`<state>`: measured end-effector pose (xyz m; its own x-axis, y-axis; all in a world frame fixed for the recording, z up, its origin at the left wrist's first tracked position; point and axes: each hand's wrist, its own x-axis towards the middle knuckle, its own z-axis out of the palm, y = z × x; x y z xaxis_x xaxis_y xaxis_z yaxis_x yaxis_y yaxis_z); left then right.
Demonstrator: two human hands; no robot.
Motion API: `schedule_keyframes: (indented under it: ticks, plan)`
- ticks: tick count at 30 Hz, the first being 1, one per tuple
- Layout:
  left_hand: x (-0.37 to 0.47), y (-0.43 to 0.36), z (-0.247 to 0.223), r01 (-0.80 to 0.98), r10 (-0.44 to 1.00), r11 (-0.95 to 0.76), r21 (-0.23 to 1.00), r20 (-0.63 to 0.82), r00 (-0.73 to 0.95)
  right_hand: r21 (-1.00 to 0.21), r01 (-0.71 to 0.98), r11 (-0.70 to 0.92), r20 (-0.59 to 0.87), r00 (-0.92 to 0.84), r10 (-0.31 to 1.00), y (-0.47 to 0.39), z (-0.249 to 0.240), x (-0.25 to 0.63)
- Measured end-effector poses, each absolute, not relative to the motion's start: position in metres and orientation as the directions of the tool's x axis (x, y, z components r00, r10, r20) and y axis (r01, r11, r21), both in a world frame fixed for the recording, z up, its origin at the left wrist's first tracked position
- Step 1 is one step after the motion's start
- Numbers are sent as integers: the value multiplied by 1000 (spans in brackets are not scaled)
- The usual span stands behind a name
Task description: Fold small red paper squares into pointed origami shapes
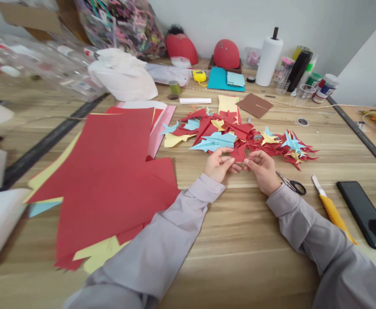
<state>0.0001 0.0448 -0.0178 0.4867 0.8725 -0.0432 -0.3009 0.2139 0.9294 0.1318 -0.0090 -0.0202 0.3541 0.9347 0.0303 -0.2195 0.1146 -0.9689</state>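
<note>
A small piece of red paper [239, 155] is held between both hands, just in front of a heap of folded paper shapes. My left hand [219, 164] pinches its left side between thumb and fingers. At its lower right corner, the thumb and forefinger of my right hand [261, 168] are closed on it. Behind them lie red folded pieces [204, 128], a light blue folded piece [218, 140] and a yellow one [218, 124]. More spiky red, blue and yellow shapes [292, 143] sit to the right.
Large red sheets [110, 184] cover the left of the wooden table [239, 257]. Scissors [295, 184], a yellow-handled knife [331, 210] and a phone [366, 214] lie at the right. Bottles and jars, a white spray bottle [269, 60] among them, stand at the back.
</note>
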Motion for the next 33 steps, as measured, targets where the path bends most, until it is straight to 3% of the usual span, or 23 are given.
schedule_keyframes:
  ticks: [5,15,27,33]
  plan:
    - [0,46,-18,-314,876,251,915,-77,476,-973,-207,102,20,363,931,-9,-20,132]
    - [4,42,-19,-291,919,153,944,-28,393,-978,-177,111,59,276,959,-9,-21,131]
    - [2,41,-17,-267,909,160,950,-37,415,-989,-104,103,73,258,963,-9,-22,132]
    - [1,43,-18,-274,896,183,944,-46,441,-984,-147,100,57,273,960,-10,-21,133]
